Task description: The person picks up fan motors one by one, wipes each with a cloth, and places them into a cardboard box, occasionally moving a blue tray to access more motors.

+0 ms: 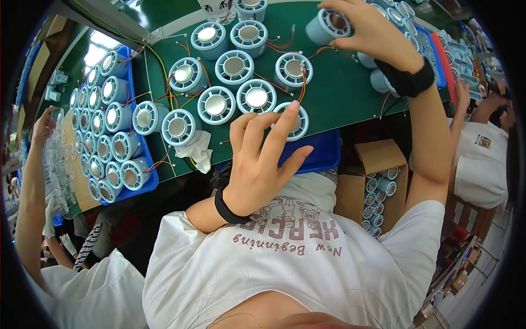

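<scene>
My right hand (370,35), with a black band on its wrist, is closed around a light-blue cylindrical housing (320,28) at the far side of the green table (329,82). Its ribbed round end faces sideways. My left hand (260,159) is open, fingers apart, over the near table edge. Its index fingertip overlaps another light-blue housing (299,127); whether they touch I cannot tell. Several similar housings, such as the one with a silver disc (256,97), stand in loose rows left of it. Thin red, black and yellow wires (303,77) run from them.
At left a blue tray (148,183) is packed with housings. A crumpled white tissue (198,152) lies near the table edge. Below, a cardboard box (378,156) holds more housings, beside a blue bin (320,151). More housings (382,82) stand at right. People sit on both sides.
</scene>
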The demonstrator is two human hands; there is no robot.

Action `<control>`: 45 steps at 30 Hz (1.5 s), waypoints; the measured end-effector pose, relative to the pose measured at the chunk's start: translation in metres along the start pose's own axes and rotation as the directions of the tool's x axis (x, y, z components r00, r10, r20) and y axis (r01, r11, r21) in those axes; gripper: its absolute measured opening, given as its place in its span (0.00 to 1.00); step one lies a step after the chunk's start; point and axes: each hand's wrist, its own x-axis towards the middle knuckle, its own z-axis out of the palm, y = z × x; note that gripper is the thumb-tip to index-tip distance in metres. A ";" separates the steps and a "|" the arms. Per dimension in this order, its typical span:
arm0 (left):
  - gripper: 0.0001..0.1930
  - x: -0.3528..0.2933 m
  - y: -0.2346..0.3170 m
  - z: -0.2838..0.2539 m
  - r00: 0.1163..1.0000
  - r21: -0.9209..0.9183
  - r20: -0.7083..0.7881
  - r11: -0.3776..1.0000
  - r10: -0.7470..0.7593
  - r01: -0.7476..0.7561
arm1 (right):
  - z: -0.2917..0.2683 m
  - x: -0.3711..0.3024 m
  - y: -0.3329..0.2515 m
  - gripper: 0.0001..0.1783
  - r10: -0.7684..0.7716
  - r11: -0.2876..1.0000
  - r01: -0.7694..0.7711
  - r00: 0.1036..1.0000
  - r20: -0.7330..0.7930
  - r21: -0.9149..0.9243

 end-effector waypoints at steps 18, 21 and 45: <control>0.46 0.039 0.001 -0.002 0.976 -0.653 0.213 0.750 0.046 0.107 | 0.011 -0.087 -0.009 0.47 -0.449 0.580 0.194 0.887 0.112 0.791; 0.48 0.036 -0.004 -0.003 0.979 -0.625 0.200 0.774 0.040 0.096 | 0.008 -0.098 -0.020 0.48 -0.305 0.765 0.259 0.952 -0.022 0.589; 0.54 0.029 -0.001 0.006 0.973 -0.903 0.186 0.367 -0.139 0.225 | 0.034 -0.126 -0.069 0.44 -0.073 0.820 0.257 0.933 -0.352 0.512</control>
